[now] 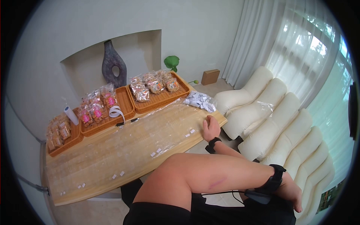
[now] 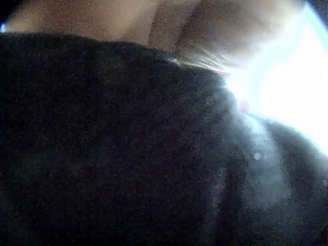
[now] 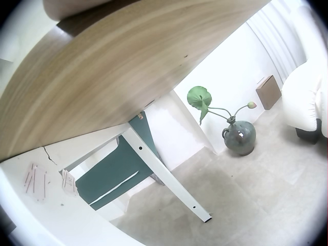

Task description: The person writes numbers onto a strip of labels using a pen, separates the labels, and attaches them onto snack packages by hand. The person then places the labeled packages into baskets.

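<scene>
My right hand (image 1: 212,128) rests at the right front edge of the wooden table (image 1: 210,116), its fingers over the top. The right wrist view looks along the table's underside (image 3: 128,66), with a bit of the hand at the upper left. My left arm crosses in front of my body. The left hand (image 1: 292,191) hangs low at the right beside dark clothing (image 2: 102,143), fingers pointing down, nothing seen in it. Clear plastic bags (image 1: 112,146) cover the tabletop in rows, with pairs of small white labels (image 1: 153,154) along the front edge.
Wicker baskets (image 1: 165,104) along the back hold bagged snacks (image 1: 142,94). Near them are a white label strip (image 1: 117,112), a black pen (image 1: 126,122), a white roll (image 1: 71,115) and a bag of white scraps (image 1: 200,101). Cream chairs (image 1: 258,116) line the right.
</scene>
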A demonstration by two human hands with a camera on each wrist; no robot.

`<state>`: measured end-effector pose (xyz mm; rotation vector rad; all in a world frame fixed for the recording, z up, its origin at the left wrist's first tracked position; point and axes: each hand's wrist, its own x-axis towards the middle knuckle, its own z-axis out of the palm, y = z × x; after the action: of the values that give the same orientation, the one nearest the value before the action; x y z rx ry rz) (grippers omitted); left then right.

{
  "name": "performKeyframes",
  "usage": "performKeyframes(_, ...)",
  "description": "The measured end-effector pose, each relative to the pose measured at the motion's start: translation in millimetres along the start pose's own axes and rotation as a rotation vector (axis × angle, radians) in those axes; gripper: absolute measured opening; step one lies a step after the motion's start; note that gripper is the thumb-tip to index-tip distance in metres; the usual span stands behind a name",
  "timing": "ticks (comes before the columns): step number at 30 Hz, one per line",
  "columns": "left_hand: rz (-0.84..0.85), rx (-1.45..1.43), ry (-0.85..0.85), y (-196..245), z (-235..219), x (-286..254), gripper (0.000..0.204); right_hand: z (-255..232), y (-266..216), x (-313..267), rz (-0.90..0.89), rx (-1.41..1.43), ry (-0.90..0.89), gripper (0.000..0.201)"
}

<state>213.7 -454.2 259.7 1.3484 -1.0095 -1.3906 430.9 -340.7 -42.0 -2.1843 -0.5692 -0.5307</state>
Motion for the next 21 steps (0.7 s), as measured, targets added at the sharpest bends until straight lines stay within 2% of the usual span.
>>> performKeyframes(5,0.035,-0.085,-0.004,-8,-3,21,0.038,-3,-2,0,0.0,0.011,-0.017,0.042)
performKeyframes(8,0.041,-0.163,-0.092,-13,-5,25,0.036,-4,-5,0,0.028,0.017,-0.034,0.042)
performKeyframes(10,0.113,-0.093,-0.036,-17,-5,26,0.038,-2,-2,0,0.007,0.008,-0.014,0.042)
performKeyframes(14,0.134,-0.043,-0.063,-23,-7,14,0.043,-2,-2,0,0.013,0.006,-0.023,0.042)
performKeyframes(16,0.332,0.152,-0.142,-28,-10,18,0.047,-2,-2,0,0.01,0.003,-0.017,0.042)
performKeyframes(20,0.248,0.118,-0.129,-29,-5,4,0.05,-1,1,0,-0.018,-0.008,0.005,0.038)
performKeyframes(21,0.304,0.283,-0.052,-31,-4,0,0.053,0,4,0,-0.001,-0.009,0.004,0.04)
